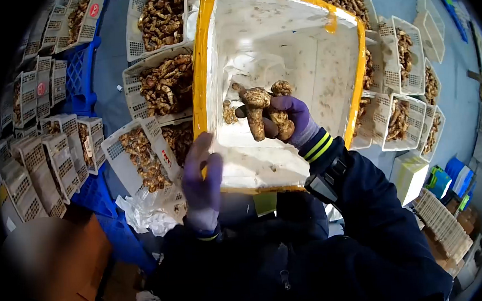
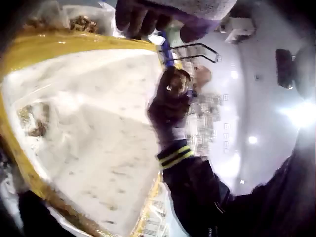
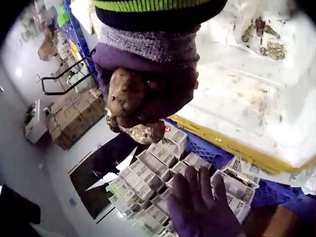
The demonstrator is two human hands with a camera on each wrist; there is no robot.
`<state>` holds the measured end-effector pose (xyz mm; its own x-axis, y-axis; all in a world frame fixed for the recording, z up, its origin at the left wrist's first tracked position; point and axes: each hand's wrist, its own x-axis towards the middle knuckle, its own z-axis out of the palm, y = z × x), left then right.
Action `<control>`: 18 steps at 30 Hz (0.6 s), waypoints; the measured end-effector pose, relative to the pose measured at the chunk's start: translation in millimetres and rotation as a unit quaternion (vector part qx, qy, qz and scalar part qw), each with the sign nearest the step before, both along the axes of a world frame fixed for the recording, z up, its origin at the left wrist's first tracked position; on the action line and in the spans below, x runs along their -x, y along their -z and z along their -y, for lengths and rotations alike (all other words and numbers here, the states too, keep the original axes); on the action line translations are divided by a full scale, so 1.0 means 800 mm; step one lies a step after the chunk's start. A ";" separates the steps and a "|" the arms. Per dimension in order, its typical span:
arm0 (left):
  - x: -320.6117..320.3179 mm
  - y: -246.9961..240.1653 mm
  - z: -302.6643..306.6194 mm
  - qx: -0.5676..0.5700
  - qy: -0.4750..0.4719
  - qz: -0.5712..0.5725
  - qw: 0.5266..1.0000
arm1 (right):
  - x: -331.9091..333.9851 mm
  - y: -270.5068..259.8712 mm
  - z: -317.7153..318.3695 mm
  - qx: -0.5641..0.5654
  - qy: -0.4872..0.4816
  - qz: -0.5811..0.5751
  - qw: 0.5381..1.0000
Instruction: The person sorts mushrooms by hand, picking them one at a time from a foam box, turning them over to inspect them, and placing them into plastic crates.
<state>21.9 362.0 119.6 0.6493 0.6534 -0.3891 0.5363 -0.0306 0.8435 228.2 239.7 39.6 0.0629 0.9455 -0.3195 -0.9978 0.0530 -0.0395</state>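
A white foam box (image 1: 301,53) with a yellow taped rim stands tilted up in front of me. My right hand (image 1: 266,118), in a purple glove, is inside it and grips several brown mushrooms (image 1: 256,102); the right wrist view shows one mushroom (image 3: 126,91) held against the palm. A few loose mushrooms (image 1: 229,112) lie against the box wall. My left hand (image 1: 201,175), also gloved, lies with fairly straight fingers against the box's near left rim (image 2: 74,42) and holds nothing else. The left wrist view shows the right hand (image 2: 170,106) over the box floor.
White plastic baskets of mushrooms (image 1: 165,83) ring the box on the left, top and right (image 1: 399,119). Stacked baskets (image 1: 37,163) sit on blue crates (image 1: 82,77) at the left. Crumpled white paper (image 1: 145,211) and a brown carton (image 1: 65,260) lie near me.
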 end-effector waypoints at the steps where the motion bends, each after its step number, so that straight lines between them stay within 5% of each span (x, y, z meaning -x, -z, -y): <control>1: -0.029 -0.030 0.015 0.125 -0.048 0.067 0.989 | 0.007 -0.018 0.008 -0.003 0.007 -0.004 1.000; 2: -0.047 -0.049 0.026 0.187 -0.076 0.081 0.976 | 0.019 -0.030 0.018 0.035 0.000 0.020 0.999; 3: -0.061 -0.052 0.029 0.236 -0.065 0.131 0.961 | 0.033 -0.063 0.024 0.077 0.017 0.277 0.958; 5: -0.067 -0.061 0.033 0.314 -0.044 0.144 0.937 | 0.035 -0.119 0.026 0.109 -0.004 0.585 0.804; 6: -0.067 -0.064 0.032 0.337 -0.036 0.112 0.934 | 0.029 -0.161 0.021 0.186 -0.020 0.339 0.922; 8: -0.062 -0.058 0.048 0.300 -0.062 0.123 0.944 | 0.036 -0.171 0.026 0.204 -0.040 0.451 0.868; 10: -0.060 -0.085 0.064 0.250 -0.035 0.122 0.960 | 0.020 -0.214 0.034 0.268 -0.120 0.425 0.856; 12: -0.061 -0.100 0.061 0.327 0.045 0.078 0.941 | 0.003 -0.200 0.062 0.226 -0.016 0.394 0.891; 14: -0.066 -0.118 0.079 0.405 -0.022 0.083 0.910 | -0.021 -0.212 0.087 0.265 -0.031 0.439 0.858; 18: -0.081 -0.140 0.107 0.463 0.030 0.078 0.882 | -0.023 -0.234 0.124 0.160 -0.053 0.405 0.899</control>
